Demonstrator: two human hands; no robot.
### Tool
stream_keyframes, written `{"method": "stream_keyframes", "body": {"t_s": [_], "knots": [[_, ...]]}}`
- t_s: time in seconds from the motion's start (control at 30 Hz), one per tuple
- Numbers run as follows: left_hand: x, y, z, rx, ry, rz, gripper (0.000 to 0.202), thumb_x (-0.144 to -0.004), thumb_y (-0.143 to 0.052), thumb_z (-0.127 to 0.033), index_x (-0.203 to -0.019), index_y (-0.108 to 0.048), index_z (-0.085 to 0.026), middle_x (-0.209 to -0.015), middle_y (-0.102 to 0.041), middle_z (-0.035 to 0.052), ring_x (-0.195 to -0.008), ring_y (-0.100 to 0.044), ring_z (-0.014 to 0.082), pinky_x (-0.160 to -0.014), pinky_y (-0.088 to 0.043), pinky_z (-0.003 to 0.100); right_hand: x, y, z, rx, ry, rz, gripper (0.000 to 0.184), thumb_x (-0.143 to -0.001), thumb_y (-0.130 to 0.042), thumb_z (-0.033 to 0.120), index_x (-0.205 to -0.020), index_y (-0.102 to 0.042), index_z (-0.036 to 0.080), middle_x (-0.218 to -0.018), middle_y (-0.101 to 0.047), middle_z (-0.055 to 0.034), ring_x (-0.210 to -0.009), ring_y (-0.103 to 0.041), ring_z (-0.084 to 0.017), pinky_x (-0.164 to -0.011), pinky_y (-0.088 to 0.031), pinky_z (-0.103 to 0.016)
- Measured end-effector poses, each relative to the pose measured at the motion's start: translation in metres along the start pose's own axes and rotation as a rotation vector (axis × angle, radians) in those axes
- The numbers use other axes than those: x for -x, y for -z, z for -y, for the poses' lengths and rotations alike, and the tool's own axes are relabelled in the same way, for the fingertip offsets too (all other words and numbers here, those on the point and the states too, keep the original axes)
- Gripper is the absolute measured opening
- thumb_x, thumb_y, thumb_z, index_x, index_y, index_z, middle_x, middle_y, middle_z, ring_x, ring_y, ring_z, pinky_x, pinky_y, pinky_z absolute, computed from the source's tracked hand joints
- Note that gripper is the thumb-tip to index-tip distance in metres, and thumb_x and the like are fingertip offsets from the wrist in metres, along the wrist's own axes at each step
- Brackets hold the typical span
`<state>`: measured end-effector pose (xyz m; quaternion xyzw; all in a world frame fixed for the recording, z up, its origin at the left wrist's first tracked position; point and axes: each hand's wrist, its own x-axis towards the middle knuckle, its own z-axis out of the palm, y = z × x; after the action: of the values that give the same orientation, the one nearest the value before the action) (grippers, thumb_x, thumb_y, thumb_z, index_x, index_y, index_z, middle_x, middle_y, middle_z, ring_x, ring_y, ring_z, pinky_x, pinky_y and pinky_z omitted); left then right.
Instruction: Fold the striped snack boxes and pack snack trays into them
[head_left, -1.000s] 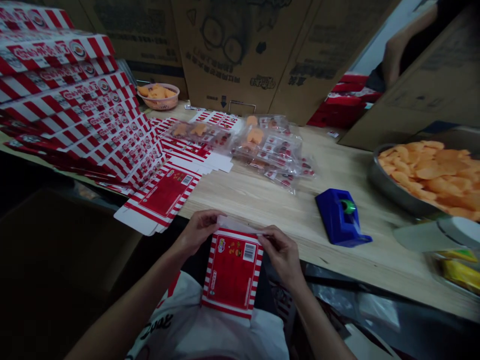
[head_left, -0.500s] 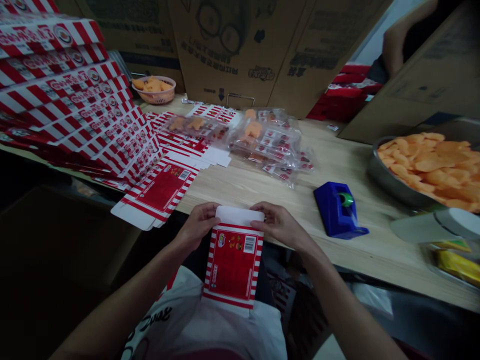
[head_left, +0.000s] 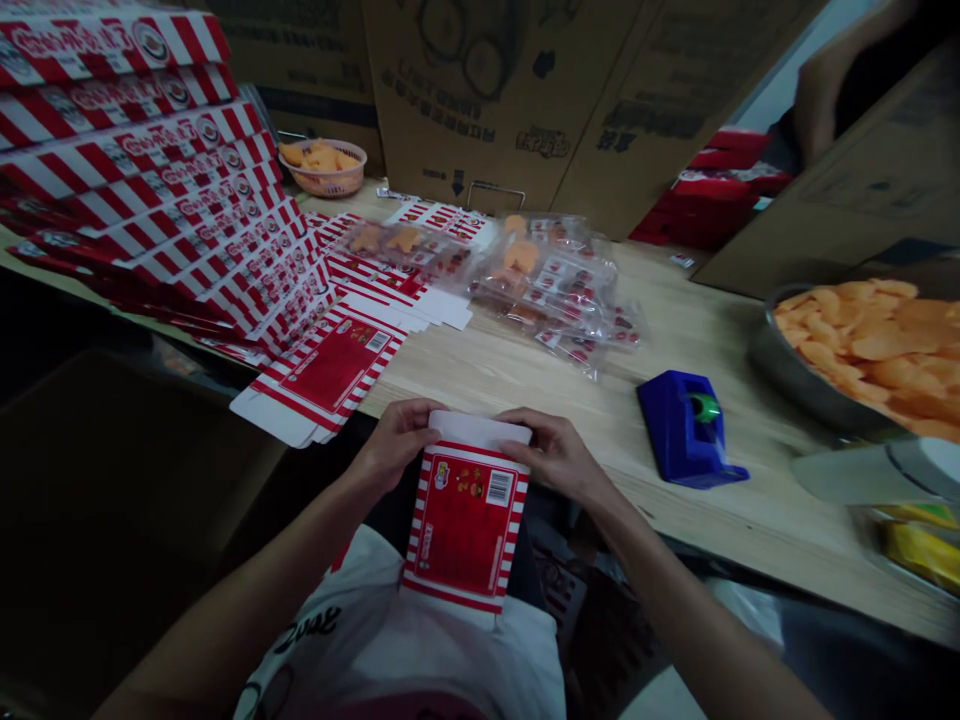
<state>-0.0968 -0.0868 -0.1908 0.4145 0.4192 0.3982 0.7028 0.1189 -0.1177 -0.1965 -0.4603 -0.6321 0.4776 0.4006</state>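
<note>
A red box with red-and-white striped edges is held in front of my body, its printed face with a barcode turned up. Its white end flap points toward the table. My left hand pinches the flap's left corner between thumb and fingers. On the right corner, my right hand grips in the same way, thumb on top. The box's lower end rests against my white shirt. Beyond my left hand, flat striped box blanks lie overlapped on the table edge.
Finished-looking striped boxes stand stacked at left. Clear plastic packets lie mid-table on the wooden table. A blue tape dispenser, a metal bowl of orange pieces and a pale bottle are at right. Cardboard cartons stand behind.
The view has shifted slightly, so the table things sit a little further right. Both hands keep their hold on the box's flap corners, with hardly any movement.
</note>
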Motion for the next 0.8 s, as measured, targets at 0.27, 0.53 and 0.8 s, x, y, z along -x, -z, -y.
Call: {"method": "stream_keyframes", "body": {"t_s": [0.27, 0.53, 0.8], "knots": [[0.004, 0.004, 0.006, -0.146, -0.048, 0.041, 0.012, -0.064, -0.071, -0.020, -0.074, -0.072, -0.013, -0.066, -0.069, 0.0021, -0.060, -0.061, 0.0132, -0.060, -0.047, 0.023, 0.044, -0.025, -0.019, -0.087, 0.013, -0.344, 0.014, -0.077, -0.068, 0.030, -0.090, -0.072, 0.026, -0.102, -0.071, -0.0054, -0.097, -0.064, -0.023, -0.085, -0.050, -0.036], [0.019, 0.007, 0.005, -0.453, -0.208, 0.250, 0.018, -0.079, -0.063, -0.030, -0.083, -0.076, -0.018, -0.094, -0.071, 0.0087, -0.085, -0.064, 0.0198, -0.074, -0.048, 0.028, 0.048, -0.021, -0.026, -0.205, -0.110, -0.364, 0.012, -0.071, -0.073, 0.032, -0.074, -0.068, 0.022, -0.095, -0.071, -0.0067, -0.088, -0.065, -0.023, -0.077, -0.051, -0.034], [0.016, 0.003, 0.000, -0.891, -0.531, 0.204, 0.015, -0.079, -0.059, -0.017, -0.084, -0.073, -0.016, -0.076, -0.071, 0.0058, -0.071, -0.063, 0.0155, -0.067, -0.046, 0.024, 0.045, -0.018, -0.016, -0.062, -0.073, -0.373, 0.013, -0.071, -0.073, 0.031, -0.075, -0.067, 0.020, -0.075, -0.069, -0.0035, -0.066, -0.061, -0.018, -0.060, -0.048, -0.028]]}}
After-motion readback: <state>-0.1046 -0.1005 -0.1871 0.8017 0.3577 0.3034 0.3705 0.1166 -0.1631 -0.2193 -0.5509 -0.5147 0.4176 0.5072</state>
